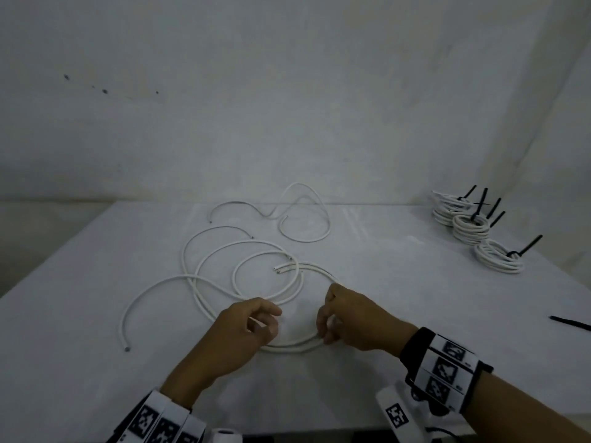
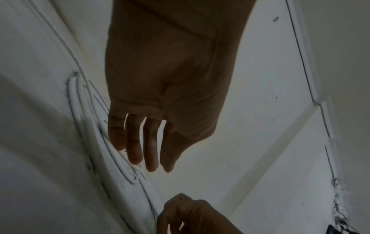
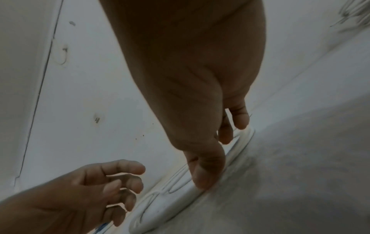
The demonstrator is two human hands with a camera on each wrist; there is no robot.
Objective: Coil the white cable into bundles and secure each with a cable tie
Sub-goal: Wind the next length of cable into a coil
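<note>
1. White table (image 1: 96, 314): the work surface, set against pale walls.
2. White cable (image 1: 204, 260): several loose lengths lie in overlapping open loops across the middle of the table. One cut end rests near the front left; other cut ends meet just left of the right hand's knuckles.
3. Near arc of cable (image 1: 289, 346): two strands run side by side on the table between the two hands.
4. Left hand (image 1: 236, 337): over the left end of the near arc, fingers relaxed and slightly bent. In the left wrist view the fingers (image 2: 136, 142) hang nearly straight above the cable strands. It grasps nothing that can be seen.
5. Right hand (image 1: 348, 321): at the right end of the near arc, fingers curled downward. In the right wrist view the thumb (image 3: 202, 171) and a fingertip press against the strands on the table. Whether the cable is pinched or only touched cannot be told.
6. Finished bundles (image 1: 470, 228): coiled white cable, each bound with a black tie whose tail sticks upward, grouped at the far right of the table, well apart from the hands.
7. Loose black cable tie (image 1: 571, 323): lying flat at the right edge.
</note>
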